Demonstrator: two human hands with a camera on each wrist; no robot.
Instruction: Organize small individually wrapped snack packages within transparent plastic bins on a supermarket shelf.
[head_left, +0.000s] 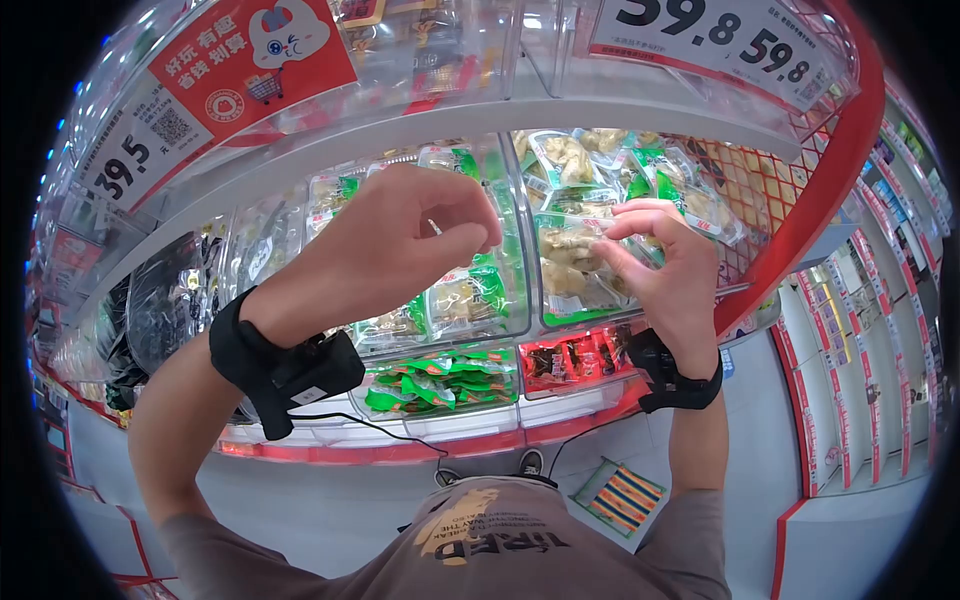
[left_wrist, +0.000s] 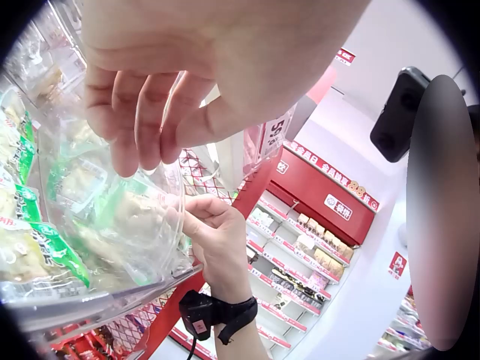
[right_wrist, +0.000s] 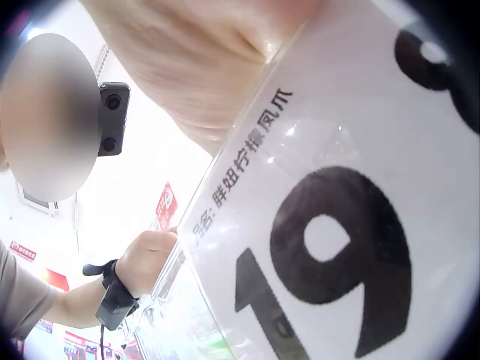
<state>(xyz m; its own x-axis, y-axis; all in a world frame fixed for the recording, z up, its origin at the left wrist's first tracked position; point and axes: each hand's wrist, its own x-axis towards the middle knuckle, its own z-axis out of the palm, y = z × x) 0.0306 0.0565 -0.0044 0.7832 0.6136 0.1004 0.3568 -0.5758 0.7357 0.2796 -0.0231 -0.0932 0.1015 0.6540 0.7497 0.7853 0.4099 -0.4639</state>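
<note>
My left hand [head_left: 410,220] is over the middle of the bins, wrist bent, fingers curled toward the thumb. In the left wrist view its fingertips [left_wrist: 129,161] overlap clear plastic, and anything between them is hidden. To the right, my right hand [head_left: 665,265] has thumb and fingers pinched at the edge of thin clear plastic [left_wrist: 178,191]. Under it lie packs of pale food [head_left: 570,265] in clear and green wrapping. Similar green packs [head_left: 465,300] fill the bin below my left hand. A card reading 19 [right_wrist: 337,255] in a clear holder covers much of the right wrist view.
A shelf edge with price signs [head_left: 715,35] runs above my hands. A red frame with mesh [head_left: 770,190] curves along the right. Lower bins hold green packets [head_left: 440,380] and red packets [head_left: 575,360]. Thin cables [head_left: 370,425] hang from the wrist cameras. Tall shelves [head_left: 860,330] stand farther right.
</note>
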